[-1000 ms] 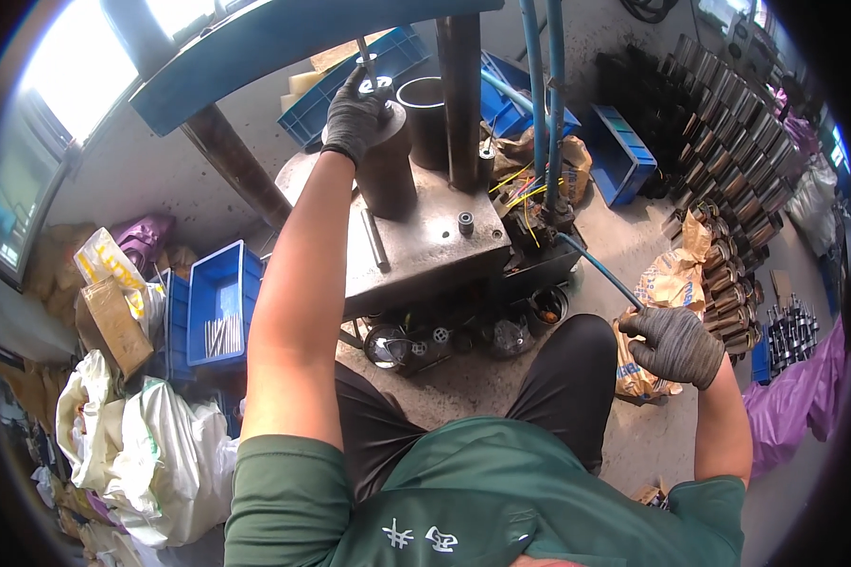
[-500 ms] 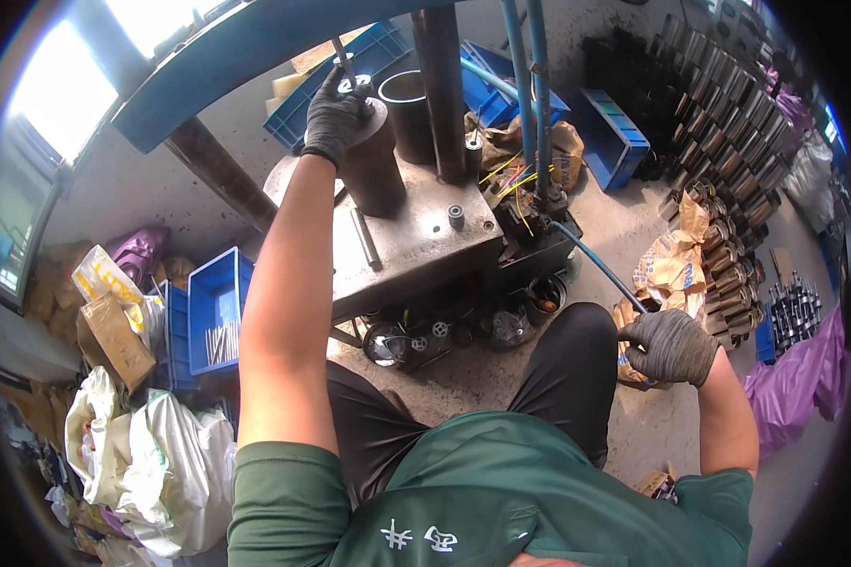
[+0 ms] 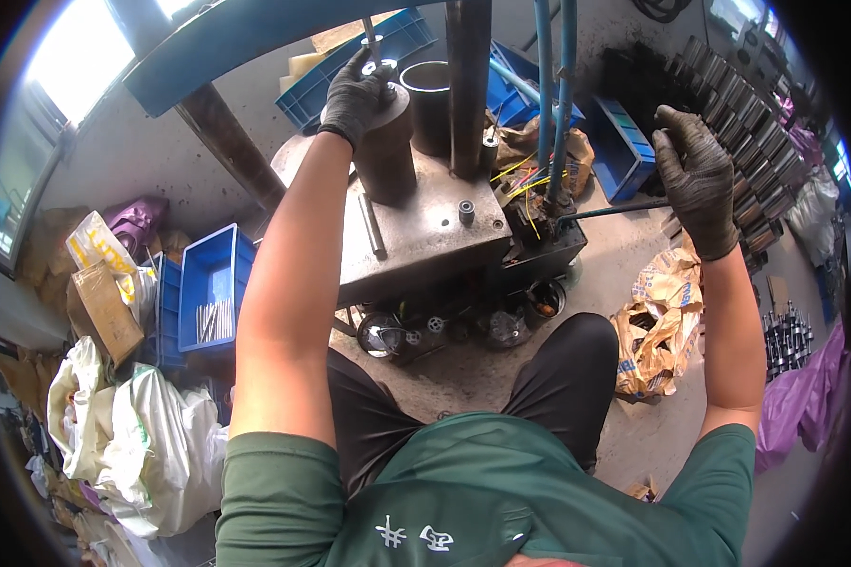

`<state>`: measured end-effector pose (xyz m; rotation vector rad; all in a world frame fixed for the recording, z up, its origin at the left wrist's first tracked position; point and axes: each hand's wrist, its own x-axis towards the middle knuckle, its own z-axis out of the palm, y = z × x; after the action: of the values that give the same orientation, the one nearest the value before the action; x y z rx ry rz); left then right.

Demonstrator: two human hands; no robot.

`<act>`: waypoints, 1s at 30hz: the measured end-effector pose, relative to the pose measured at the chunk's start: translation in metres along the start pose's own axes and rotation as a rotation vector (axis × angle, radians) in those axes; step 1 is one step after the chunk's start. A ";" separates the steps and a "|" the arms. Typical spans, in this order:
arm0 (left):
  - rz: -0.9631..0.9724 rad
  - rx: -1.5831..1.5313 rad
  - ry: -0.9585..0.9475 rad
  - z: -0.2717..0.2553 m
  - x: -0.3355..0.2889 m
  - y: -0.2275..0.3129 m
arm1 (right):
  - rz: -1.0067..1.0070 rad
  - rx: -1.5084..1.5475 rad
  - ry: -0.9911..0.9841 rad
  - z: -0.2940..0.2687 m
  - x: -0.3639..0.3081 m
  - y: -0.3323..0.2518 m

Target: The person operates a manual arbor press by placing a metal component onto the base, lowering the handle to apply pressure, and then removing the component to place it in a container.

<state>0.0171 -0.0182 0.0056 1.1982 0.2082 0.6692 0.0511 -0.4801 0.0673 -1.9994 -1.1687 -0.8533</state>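
Left hand: gloved hand (image 3: 352,109) at 11 o'clock of view centre; fingers against small silvery part (image 3: 380,67); firm grip or mere contact, cannot tell.
Silvery part: 11 o'clock, atop dark upright cylinder (image 3: 386,159), under blue beam (image 3: 246,47).
Neighbouring tube: open-topped dark tube (image 3: 429,128), at 3 o'clock from that cylinder, just beside.
Right hand: gloved hand (image 3: 698,180) at 2 o'clock; fingers uncurled, wrapped round nothing.
Lever: dark bar (image 3: 615,211), 2 o'clock; outer end meets the right hand's edge in view, contact unclear.
Steel table: top (image 3: 421,248) bears loose rod (image 3: 372,225) and small collar (image 3: 466,213).
Blue crate: crate (image 3: 219,269) at 9 o'clock, thin rods (image 3: 215,322) inside.
Paper bag: crumpled bag (image 3: 654,345), 3 to 4 o'clock, on floor.
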 end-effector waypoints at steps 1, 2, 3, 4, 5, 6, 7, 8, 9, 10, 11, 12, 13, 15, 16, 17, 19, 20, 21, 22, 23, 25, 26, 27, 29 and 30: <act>-0.020 -0.030 0.011 0.002 -0.001 0.000 | 0.039 -0.013 -0.026 0.000 0.003 0.002; -0.010 -0.023 0.013 -0.002 0.001 0.000 | 0.030 -0.007 -0.030 0.001 0.003 0.001; -0.006 -0.026 0.022 -0.006 0.003 0.001 | 0.035 0.004 -0.053 0.000 0.001 -0.001; 0.002 -0.021 0.000 -0.009 0.005 0.001 | 0.041 0.012 -0.075 -0.003 -0.003 -0.004; 0.006 -0.022 -0.029 -0.009 0.006 -0.002 | 0.096 0.048 -0.121 -0.008 -0.012 -0.006; 0.009 0.004 0.000 -0.008 0.005 -0.003 | 0.122 0.024 -0.192 -0.014 -0.022 -0.014; 0.006 -0.001 0.007 -0.007 0.005 -0.005 | 0.149 -0.001 -0.263 -0.021 -0.034 -0.024; 0.001 -0.016 -0.006 -0.006 0.004 -0.004 | 0.108 -0.084 -0.393 -0.029 -0.055 -0.029; -0.004 -0.032 -0.018 -0.006 0.003 -0.004 | 0.066 -0.168 -0.523 -0.038 -0.076 -0.035; 0.032 -0.002 -0.051 -0.007 0.005 -0.007 | 0.119 -0.099 -0.736 -0.048 -0.094 -0.047; 0.040 0.003 -0.034 -0.015 0.006 -0.006 | 0.164 -0.011 -0.946 -0.052 -0.110 -0.057; 0.099 0.161 -0.045 -0.024 0.009 -0.003 | 0.112 -0.056 -1.033 -0.052 -0.126 -0.061; 0.146 0.299 -0.080 -0.020 0.013 -0.008 | 0.085 -0.126 -1.122 -0.057 -0.140 -0.065; 0.139 0.300 -0.109 -0.016 0.010 -0.012 | 0.105 -0.132 -1.192 -0.056 -0.158 -0.062; 0.111 0.240 -0.094 -0.013 0.009 -0.013 | 0.119 -0.195 -1.205 -0.059 -0.159 -0.063; 0.087 0.185 -0.075 -0.015 0.010 -0.014 | 0.117 -0.193 -1.204 -0.058 -0.156 -0.064; 0.101 0.231 -0.079 -0.020 0.014 -0.015 | 0.160 -0.109 -1.076 -0.056 -0.152 -0.064; 0.114 0.274 -0.087 -0.022 0.017 -0.016 | 0.122 -0.123 -0.995 -0.056 -0.152 -0.063; 0.114 0.274 -0.088 -0.023 0.020 -0.018 | 0.123 -0.123 -0.994 -0.055 -0.149 -0.064; 0.161 0.336 -0.075 -0.025 0.023 -0.020 | 0.184 -0.077 -0.946 -0.055 -0.143 -0.066; 0.209 0.400 -0.058 -0.028 0.025 -0.021 | 0.241 -0.028 -0.898 -0.054 -0.138 -0.067; 0.231 0.436 -0.044 -0.035 0.030 -0.022 | 0.238 -0.008 -0.882 -0.053 -0.135 -0.066; 0.240 0.447 -0.043 -0.034 0.032 -0.023 | 0.197 -0.068 -0.992 -0.056 -0.137 -0.064; 0.249 0.458 -0.040 -0.033 0.033 -0.024 | 0.154 -0.129 -1.101 -0.058 -0.140 -0.062; 0.246 0.483 -0.040 -0.029 0.031 -0.023 | 0.099 -0.094 -1.149 -0.059 -0.143 -0.059; 0.244 0.491 -0.042 -0.026 0.029 -0.022 | 0.129 -0.105 -1.091 -0.059 -0.144 -0.058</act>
<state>0.0355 0.0141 -0.0188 1.7266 0.1987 0.8320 -0.0687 -0.5726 -0.0015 -2.6609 -1.5050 0.3589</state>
